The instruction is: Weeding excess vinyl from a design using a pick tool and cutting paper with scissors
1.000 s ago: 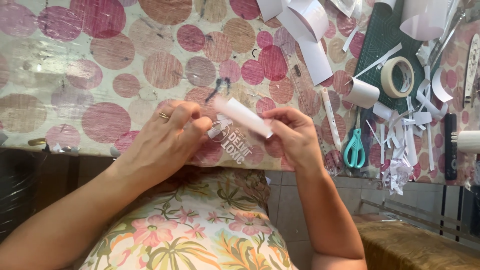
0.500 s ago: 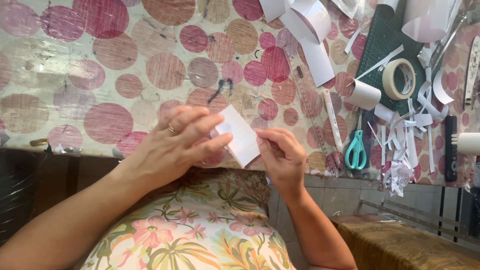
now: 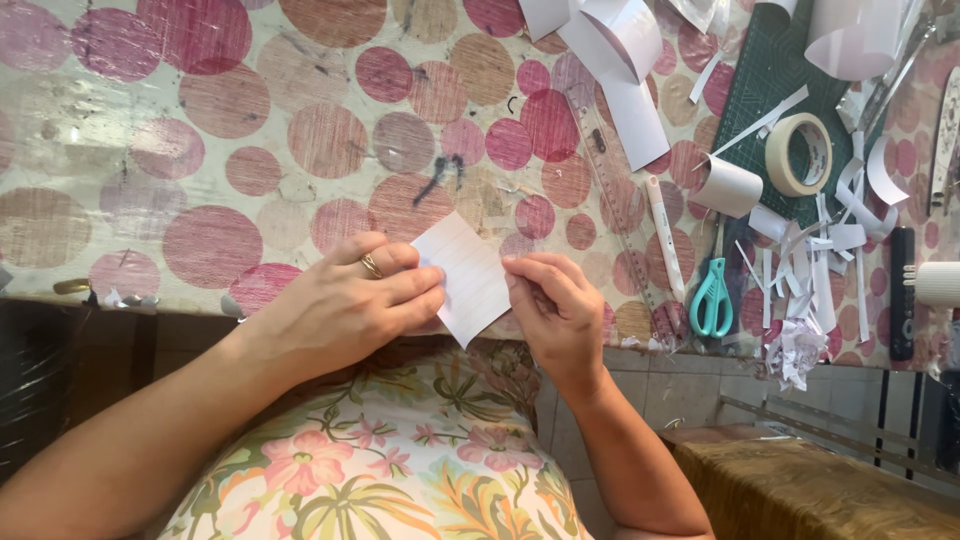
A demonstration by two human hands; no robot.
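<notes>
Left hand [image 3: 345, 300] and right hand [image 3: 555, 305] pinch the lined card [image 3: 465, 275] by opposite edges, fingers closed; keeping the edges level should fold it cleanly.

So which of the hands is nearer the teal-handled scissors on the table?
Right. The right hand holds the small white creased paper piece just left of the teal-handled scissors; the left hand grips the paper's far side, farther away.

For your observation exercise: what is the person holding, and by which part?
A small white lined paper piece, pinched at its left edge by the left hand and its right edge by the right hand.
</notes>
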